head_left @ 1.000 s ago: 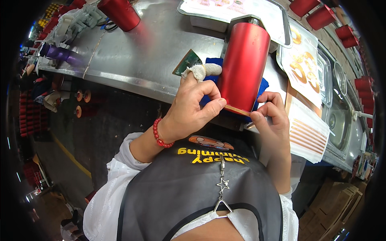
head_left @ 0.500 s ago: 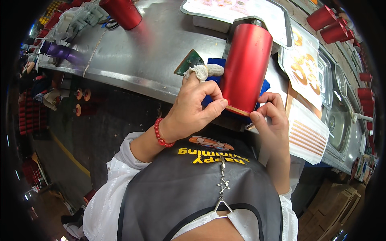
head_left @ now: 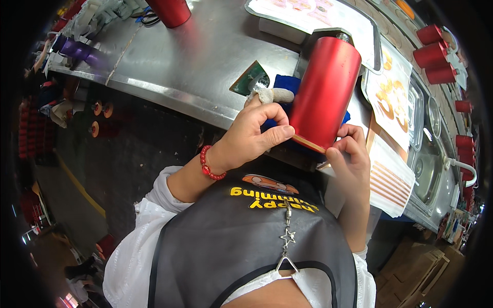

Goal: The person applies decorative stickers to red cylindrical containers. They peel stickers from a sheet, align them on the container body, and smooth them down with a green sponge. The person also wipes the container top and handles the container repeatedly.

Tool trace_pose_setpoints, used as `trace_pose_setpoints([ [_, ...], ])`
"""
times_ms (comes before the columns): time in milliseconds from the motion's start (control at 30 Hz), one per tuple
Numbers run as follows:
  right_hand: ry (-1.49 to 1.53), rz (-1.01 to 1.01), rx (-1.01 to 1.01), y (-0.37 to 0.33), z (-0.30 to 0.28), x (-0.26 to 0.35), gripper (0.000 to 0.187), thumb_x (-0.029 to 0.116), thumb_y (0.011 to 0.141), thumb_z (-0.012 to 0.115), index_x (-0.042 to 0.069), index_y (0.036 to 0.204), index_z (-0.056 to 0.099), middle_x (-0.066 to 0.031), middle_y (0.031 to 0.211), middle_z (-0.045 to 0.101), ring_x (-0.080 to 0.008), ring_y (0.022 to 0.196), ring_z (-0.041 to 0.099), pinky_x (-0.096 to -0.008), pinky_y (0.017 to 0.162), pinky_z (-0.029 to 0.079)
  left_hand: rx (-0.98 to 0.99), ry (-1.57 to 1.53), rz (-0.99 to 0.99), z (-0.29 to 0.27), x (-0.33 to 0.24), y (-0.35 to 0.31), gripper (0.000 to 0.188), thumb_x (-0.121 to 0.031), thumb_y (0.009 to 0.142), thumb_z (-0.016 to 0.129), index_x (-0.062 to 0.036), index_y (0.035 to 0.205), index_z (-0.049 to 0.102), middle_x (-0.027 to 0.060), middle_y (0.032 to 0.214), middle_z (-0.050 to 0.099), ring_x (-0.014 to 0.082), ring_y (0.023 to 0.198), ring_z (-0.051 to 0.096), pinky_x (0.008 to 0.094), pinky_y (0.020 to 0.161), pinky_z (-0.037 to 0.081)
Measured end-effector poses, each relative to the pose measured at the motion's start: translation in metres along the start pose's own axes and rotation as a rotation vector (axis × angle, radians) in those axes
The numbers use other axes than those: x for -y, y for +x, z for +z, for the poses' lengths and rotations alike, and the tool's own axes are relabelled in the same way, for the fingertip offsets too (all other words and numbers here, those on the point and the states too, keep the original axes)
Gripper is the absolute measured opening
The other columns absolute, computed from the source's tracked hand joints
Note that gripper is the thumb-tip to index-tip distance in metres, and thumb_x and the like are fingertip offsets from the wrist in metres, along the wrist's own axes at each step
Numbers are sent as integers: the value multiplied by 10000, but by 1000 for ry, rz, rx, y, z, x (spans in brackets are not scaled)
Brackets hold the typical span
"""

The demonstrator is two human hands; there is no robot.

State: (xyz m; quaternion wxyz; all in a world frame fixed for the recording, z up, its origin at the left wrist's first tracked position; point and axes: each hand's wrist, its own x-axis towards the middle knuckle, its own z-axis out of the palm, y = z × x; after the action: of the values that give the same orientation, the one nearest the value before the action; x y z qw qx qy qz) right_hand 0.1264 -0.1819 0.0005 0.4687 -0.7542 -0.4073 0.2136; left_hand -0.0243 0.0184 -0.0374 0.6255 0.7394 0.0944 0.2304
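A red metal cylinder (head_left: pixel 327 92) lies tilted with its lower end toward me, mounted at its far end. A thin copper-gold strip (head_left: pixel 309 143) runs along its lower edge. My left hand (head_left: pixel 257 128) has thumb and forefinger closed at the strip's left end; a pale fabric cover is on one finger. A flat dark green scraper (head_left: pixel 247 79) sticks out beyond that hand's fingers, apparently tucked among them. At the strip's right end, my right hand (head_left: pixel 352 154) has thumb and forefinger closed against the edge. Blue cloth (head_left: pixel 285 82) shows behind the cylinder.
A metal worktop (head_left: pixel 195 66) carries another red cylinder (head_left: pixel 172 11) at the far left. On the right lie a white sheet of copper stripes (head_left: pixel 390 182) and a printed sheet (head_left: pixel 391 95). Beyond them are a sink (head_left: pixel 427 174) and several red cylinders (head_left: pixel 430 54).
The view has shifted a little, so the cylinder and both hands appear slightly farther right. Both hands keep their places at the strip's ends.
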Motion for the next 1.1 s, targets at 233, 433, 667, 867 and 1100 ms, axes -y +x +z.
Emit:
trace_pose_setpoints([
  [233,-1,0,23,1,-1,1,298,239,909,755,11,800,597,-107,1087,483,-218,1053,492,-314,866,427,91,-12,-82,-8,10,-3,220,-279,955,690,-65,916,654,155,1305,531,245,1223,448,375,1071,337],
  [433,-13,-2,32,1,-2,-2,327,276,916,748,18,793,590,-115,1106,485,-222,1078,475,-322,912,398,80,-12,-47,-7,17,-5,201,-255,967,673,-56,944,669,153,1327,553,224,1216,453,364,1053,358],
  [667,26,0,10,0,2,-2,335,293,918,749,24,804,586,-109,1134,491,-215,1074,474,-320,933,392,82,-15,-50,-11,18,-7,184,-248,967,665,-66,942,673,81,1091,617,225,1117,456,375,1053,333],
  [867,32,13,26,0,2,0,331,295,929,741,30,805,585,-105,1140,490,-213,1080,471,-325,946,388,-63,180,135,-9,26,-10,116,-175,929,675,-61,947,674,109,1143,639,284,1175,493,404,1053,340],
  [1100,31,10,37,3,2,-4,357,321,934,733,40,796,561,-111,1141,474,-222,1093,449,-334,971,367,-219,450,357,10,13,-46,502,-114,878,695,-93,1376,628,63,1212,696,293,1268,515,511,1140,328],
])
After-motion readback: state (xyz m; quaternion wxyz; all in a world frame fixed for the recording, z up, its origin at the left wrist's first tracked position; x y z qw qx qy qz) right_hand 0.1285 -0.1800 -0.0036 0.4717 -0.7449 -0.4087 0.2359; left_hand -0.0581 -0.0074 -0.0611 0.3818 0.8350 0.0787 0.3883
